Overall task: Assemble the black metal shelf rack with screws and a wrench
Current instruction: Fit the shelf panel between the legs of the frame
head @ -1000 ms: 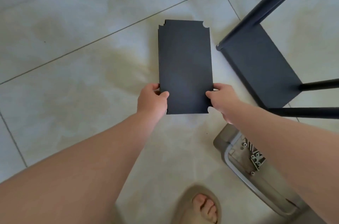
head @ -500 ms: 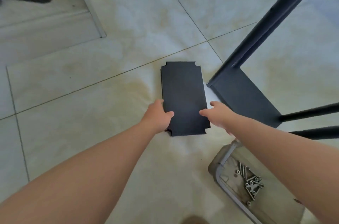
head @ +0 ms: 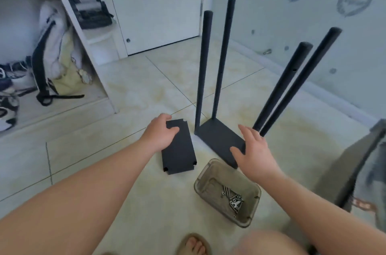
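Four black poles stand up from the bottom shelf of the half-built rack on the tile floor. Just beside it, on the left, a loose black shelf panel lies flat on the floor. The left hand holds its far left corner, with fingers curled over the far edge and the thumb on top. The right hand is wide open with fingers spread, over the near end of the bottom shelf. I cannot tell if it touches. The panel looks like thin metal, so I think it is stiff and will not bend, and it is not too heavy for two hands. Its paint looks smooth, so it could slip, and the edges and little cut corners may be sharp. A good hold would be one hand on each long side, near the middle, to keep it level between the poles. The poles may wobble, since only the bottom holds them. Near the right hand, a clear plastic tray holds the screws and what looks like a small wrench.
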Motion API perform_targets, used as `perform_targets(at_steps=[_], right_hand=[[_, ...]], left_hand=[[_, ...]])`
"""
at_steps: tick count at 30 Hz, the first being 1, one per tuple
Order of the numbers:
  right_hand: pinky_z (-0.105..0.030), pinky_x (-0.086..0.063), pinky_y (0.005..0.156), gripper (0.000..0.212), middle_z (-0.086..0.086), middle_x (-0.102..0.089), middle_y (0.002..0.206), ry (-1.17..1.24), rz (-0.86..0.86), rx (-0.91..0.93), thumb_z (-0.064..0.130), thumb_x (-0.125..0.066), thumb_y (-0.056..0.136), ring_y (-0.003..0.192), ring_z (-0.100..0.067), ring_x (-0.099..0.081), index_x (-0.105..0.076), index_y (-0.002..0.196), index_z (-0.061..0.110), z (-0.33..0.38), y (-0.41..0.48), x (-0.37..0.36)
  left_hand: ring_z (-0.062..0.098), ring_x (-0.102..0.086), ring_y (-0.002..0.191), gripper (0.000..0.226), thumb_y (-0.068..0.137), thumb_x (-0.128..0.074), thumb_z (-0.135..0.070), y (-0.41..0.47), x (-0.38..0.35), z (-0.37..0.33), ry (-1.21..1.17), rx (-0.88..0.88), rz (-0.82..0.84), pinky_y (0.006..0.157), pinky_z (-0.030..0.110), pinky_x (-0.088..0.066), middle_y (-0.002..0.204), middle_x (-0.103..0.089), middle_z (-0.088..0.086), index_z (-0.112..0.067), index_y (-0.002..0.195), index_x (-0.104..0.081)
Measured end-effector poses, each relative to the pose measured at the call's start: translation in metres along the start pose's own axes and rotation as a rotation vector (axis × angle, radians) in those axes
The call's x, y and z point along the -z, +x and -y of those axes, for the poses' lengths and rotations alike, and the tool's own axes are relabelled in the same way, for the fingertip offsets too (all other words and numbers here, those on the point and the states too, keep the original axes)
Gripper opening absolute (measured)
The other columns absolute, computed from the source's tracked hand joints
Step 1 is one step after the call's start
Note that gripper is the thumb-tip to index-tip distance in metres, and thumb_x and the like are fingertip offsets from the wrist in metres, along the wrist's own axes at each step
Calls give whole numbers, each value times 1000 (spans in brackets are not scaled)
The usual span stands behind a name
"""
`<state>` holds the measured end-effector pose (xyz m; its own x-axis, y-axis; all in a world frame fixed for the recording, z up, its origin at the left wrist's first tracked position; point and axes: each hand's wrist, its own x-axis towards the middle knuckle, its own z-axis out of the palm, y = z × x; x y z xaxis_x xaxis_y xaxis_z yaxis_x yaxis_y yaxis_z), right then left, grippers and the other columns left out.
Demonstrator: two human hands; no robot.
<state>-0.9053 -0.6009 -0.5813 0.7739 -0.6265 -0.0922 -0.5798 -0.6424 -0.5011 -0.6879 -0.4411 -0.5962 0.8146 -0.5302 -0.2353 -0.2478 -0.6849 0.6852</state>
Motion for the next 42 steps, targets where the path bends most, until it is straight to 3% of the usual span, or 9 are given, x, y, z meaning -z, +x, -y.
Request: perform_targets(at_steps=[7, 10, 13, 19, 21, 24, 29, 38, 42], right_hand=[[-43, -30, 116, 81, -1, -21, 165, 251, -219, -201, 38, -57, 99, 151, -24, -23, -10, 161, 18, -41, -13, 62], [-45, -31, 119, 84, -1, -21, 166, 347, -240, -227, 39, -59, 98, 150, -24, -27, -9, 161, 18, -50, 6, 79], [-45, -37, 114, 80, 3, -32, 161, 423, -265, -214, 38, -62, 97, 146, -21, -35, -15, 160, 24, -57, 27, 89], [-20, -46, 87, 49, 17, -60, 122, 552, -270, -146, 27, -69, 95, 110, -6, -61, -49, 139, 29, -54, 64, 84], [-7, -43, 71, 30, 25, -62, 106, 584, -278, -128, 23, -70, 94, 96, 6, -62, -58, 119, 34, -54, 75, 83], [-3, -44, 62, 26, 24, -65, 98, 602, -310, -94, 19, -71, 92, 87, 14, -61, -59, 103, 39, -57, 86, 80], [-19, -49, 74, 22, 13, -69, 99, 655, -283, -88, 10, -68, 94, 95, -5, -66, -64, 104, 29, -52, 98, 81], [-28, -50, 64, 30, 22, -69, 78, 658, -383, -66, 6, -63, 95, 82, 0, -67, -63, 90, 36, -43, 76, 119], [-33, -52, 74, 26, 21, -69, 81, 700, -400, 24, 6, -62, 96, 88, -1, -66, -65, 95, 31, -12, 62, 141]], left_hand=[[7, -58, 82, 65, 94, -60, -36, 21, 12, -82, -42, -74, -61, 73, 30, -48, 143, -45, 0, -25, 151, -30], [21, -55, 117, 74, 93, -62, -38, 46, 14, -114, -51, -112, -79, 93, 33, -45, 155, -37, 2, -25, 154, -22], [16, -55, 98, 81, 93, -65, -36, 73, 17, -145, -106, -120, -104, 89, 30, -38, 158, -33, 5, -23, 156, -15], [25, -51, 125, 80, 93, -66, -28, 125, 33, -188, -216, -129, -220, 94, 32, -42, 155, -38, 5, -22, 156, -18], [22, -56, 122, 62, 93, -65, -20, 137, 36, -194, -263, -183, -240, 87, 27, -47, 143, -52, 2, -22, 148, -36], [13, -63, 83, 36, 93, -61, -14, 146, 38, -199, -263, -219, -291, 60, 23, -41, 97, -66, -7, -21, 127, -53], [25, -64, 82, 22, 92, -59, -9, 143, 39, -199, -325, -180, -279, 82, 41, -58, 88, -65, -2, -24, 107, -53], [19, -65, 82, 19, 93, -62, -13, 73, 76, -199, -310, -295, -345, 77, 33, -54, 90, -66, -5, -24, 105, -51], [16, -64, 80, 20, 94, -61, -13, 25, 116, -206, -325, -342, -435, 72, 31, -53, 94, -66, -4, -25, 106, -51]])
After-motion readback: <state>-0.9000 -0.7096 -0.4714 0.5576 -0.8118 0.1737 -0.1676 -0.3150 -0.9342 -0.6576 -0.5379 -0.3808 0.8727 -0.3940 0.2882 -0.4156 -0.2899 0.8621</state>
